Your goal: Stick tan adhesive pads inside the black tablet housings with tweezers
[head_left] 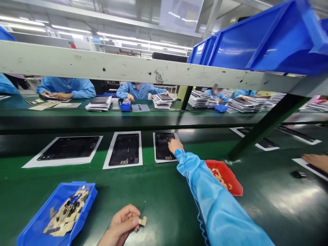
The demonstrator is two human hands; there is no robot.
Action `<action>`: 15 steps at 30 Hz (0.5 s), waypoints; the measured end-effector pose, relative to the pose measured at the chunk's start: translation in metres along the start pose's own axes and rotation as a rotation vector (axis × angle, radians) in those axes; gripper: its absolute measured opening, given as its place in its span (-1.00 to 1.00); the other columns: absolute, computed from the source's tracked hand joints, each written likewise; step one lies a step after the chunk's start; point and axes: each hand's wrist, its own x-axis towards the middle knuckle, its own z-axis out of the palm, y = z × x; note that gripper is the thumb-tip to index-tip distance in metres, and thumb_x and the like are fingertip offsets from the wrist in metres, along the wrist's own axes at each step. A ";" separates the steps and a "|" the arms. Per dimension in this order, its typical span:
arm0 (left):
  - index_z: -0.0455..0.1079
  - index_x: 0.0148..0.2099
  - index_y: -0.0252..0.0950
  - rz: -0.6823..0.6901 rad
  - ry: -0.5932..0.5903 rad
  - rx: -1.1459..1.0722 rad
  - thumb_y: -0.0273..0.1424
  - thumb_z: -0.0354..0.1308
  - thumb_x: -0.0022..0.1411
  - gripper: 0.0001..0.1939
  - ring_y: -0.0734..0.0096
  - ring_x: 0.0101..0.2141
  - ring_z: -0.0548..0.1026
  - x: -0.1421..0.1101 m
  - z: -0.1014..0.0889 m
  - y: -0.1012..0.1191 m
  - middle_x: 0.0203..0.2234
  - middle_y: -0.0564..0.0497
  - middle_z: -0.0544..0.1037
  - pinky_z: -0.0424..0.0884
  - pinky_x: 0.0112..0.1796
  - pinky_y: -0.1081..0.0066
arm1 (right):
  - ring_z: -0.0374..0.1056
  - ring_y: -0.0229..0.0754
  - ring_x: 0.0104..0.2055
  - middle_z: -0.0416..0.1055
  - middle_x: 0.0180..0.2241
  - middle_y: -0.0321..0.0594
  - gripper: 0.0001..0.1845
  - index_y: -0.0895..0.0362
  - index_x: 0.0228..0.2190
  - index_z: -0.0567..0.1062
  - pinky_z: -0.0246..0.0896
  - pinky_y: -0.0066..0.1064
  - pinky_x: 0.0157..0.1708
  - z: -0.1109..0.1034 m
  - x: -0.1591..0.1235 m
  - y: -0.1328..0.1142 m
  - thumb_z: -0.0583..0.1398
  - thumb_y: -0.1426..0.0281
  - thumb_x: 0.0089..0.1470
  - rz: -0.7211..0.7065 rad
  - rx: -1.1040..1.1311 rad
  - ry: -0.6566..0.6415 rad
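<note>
My left hand point(123, 223) is low in the middle, thumb and fingers pinched on a small tan paper-like piece point(142, 221). A thin dark strand rises beside that piece. Farther forward, my right hand point(175, 145) reaches out in a blue sleeve with its fingers curled at the upper right part of a black tablet housing point(164, 147). Whatever may be between those fingertips is hidden. This housing lies on white paper, with small circuit parts along its near edge. To its left are a second black housing point(125, 148) and a third black housing point(68, 148), each on white paper.
A blue bin point(88, 201) of tan and black pieces stands at left. Beyond my right sleeve sits a red tray point(237, 189) of tan pieces. A green post point(258, 131) and pale beam point(128, 70) cross ahead. At the right edge is another person's hand point(316, 162).
</note>
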 end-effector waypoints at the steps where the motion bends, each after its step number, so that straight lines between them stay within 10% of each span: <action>1: 0.44 -0.37 -0.38 0.001 -0.014 0.002 -0.25 0.45 -0.14 -0.63 0.47 -0.53 0.36 0.001 0.000 0.001 -0.57 -0.02 0.45 0.22 -0.43 0.46 | 0.30 -0.06 -0.01 0.30 0.01 -0.05 -0.64 0.21 -0.03 0.38 0.27 -0.10 -0.04 -0.002 0.005 0.008 0.17 0.29 0.19 0.060 -0.030 0.005; 7: 0.46 -0.37 -0.36 -0.021 -0.043 -0.080 -0.28 0.44 -0.12 -0.68 0.52 -0.51 0.35 0.005 -0.003 0.005 -0.54 -0.02 0.46 0.20 -0.41 0.50 | 0.33 -0.07 -0.04 0.31 0.00 -0.07 -0.61 0.19 0.00 0.35 0.31 -0.12 -0.09 -0.002 0.023 0.045 0.16 0.26 0.20 0.294 -0.128 -0.064; 15: 0.45 -0.35 -0.37 -0.012 -0.065 -0.066 -0.27 0.43 -0.11 -0.66 0.51 -0.52 0.34 0.006 -0.003 0.004 -0.55 -0.01 0.45 0.21 -0.41 0.48 | 0.35 -0.10 -0.09 0.35 -0.05 -0.08 -0.65 0.22 -0.05 0.39 0.33 -0.18 -0.13 0.000 0.035 0.041 0.18 0.29 0.18 0.268 -0.176 -0.167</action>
